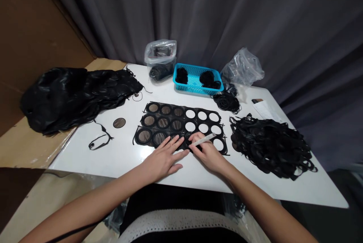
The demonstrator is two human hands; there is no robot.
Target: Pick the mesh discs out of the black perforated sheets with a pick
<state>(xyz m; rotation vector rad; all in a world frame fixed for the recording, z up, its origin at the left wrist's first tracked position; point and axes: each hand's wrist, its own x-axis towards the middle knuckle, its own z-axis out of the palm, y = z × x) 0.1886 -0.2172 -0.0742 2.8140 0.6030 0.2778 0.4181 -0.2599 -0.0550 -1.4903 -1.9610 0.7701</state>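
Note:
In the head view a black sheet [183, 117] with rows of round openings lies on the white table. The openings on its left show brownish sheer discs [163, 122]; those on the right show plain white. My left hand [164, 160] rests flat near the sheet's lower edge, fingers spread over it and holding nothing. In my right hand [208, 155] is a slim pale pen-like tool [208, 138], gripped between thumb and fingers, its lower end at the bottom row. The tool's exact kind does not show, and both hands hide part of that row.
A large black layered pile [76, 97] lies left, a tangled black heap [272, 146] right. Behind stand a blue basket [195, 91] with black bundles, a clear bag [161, 61] and another plastic bag [244, 67]. A loose disc [119, 123] and black strip [99, 143] lie left.

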